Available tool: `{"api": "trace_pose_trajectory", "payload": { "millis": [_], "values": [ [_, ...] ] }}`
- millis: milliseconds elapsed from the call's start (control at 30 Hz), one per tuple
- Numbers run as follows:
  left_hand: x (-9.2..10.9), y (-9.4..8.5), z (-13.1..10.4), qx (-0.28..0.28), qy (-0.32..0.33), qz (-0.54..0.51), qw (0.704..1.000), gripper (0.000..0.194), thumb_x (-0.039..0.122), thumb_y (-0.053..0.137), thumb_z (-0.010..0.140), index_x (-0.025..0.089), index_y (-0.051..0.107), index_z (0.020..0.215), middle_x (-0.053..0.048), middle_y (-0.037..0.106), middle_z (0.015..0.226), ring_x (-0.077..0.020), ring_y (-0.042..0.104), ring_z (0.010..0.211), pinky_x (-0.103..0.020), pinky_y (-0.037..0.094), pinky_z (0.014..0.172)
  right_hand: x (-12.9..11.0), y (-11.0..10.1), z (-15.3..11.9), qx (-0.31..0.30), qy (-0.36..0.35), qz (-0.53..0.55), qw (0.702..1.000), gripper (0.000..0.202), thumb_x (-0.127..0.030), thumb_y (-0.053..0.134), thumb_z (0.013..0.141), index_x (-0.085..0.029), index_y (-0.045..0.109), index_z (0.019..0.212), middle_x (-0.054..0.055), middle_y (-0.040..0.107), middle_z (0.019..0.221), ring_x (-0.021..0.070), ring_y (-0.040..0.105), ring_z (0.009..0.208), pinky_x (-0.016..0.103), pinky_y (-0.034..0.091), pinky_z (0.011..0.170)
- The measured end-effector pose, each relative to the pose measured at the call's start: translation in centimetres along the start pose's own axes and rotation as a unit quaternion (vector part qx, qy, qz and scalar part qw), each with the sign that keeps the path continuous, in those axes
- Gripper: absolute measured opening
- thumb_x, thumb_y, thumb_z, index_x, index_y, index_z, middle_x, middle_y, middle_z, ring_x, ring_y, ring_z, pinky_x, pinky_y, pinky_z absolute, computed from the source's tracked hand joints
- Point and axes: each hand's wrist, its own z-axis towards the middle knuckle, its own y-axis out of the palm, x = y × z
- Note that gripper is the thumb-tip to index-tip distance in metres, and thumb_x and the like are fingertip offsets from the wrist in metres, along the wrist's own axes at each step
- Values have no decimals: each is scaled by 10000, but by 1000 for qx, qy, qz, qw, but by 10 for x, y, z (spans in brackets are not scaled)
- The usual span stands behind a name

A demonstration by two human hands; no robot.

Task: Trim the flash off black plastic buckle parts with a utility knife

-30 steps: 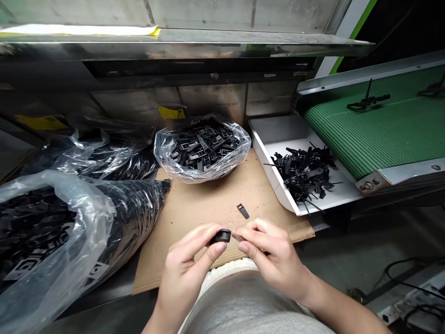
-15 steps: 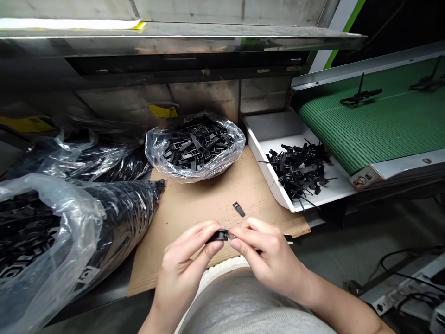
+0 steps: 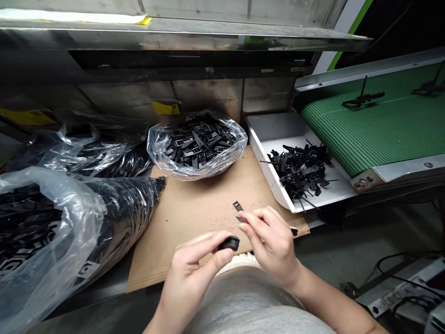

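Note:
Between the thumb and fingers of my left hand is a small black plastic part, its curved end pointing right. My right hand is closed round a slim knife; its short pointed blade sticks out to the left past my fingertips, and the end of its handle shows behind the hand. The blade and the held part are apart. Just beyond the blade, a flat black plastic piece with a rectangular opening lies on the cardboard sheet, partly covered by my right hand.
A clear bag of black parts stands at the back of the cardboard. Larger filled bags lie at left. At right, a white tray holds black moulded pieces below a green conveyor belt carrying more. A metal shelf crosses above.
My right hand has drawn the blade away from the held part, up and to the right. My left hand has shifted slightly right and down, still holding the part.

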Motion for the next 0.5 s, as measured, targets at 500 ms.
{"api": "trace_pose_trajectory", "payload": {
  "millis": [500],
  "values": [
    [-18,-7,3,62,316,251,913,375,-69,539,709,145,608,1009,-71,613,1059,-191,560,994,-313,459,866,-11,-13,5,-179,163,165,956,260,-193,390,892,-166,509,663,-19,504,604,92,486,585,205,368,568]
  ]
}}
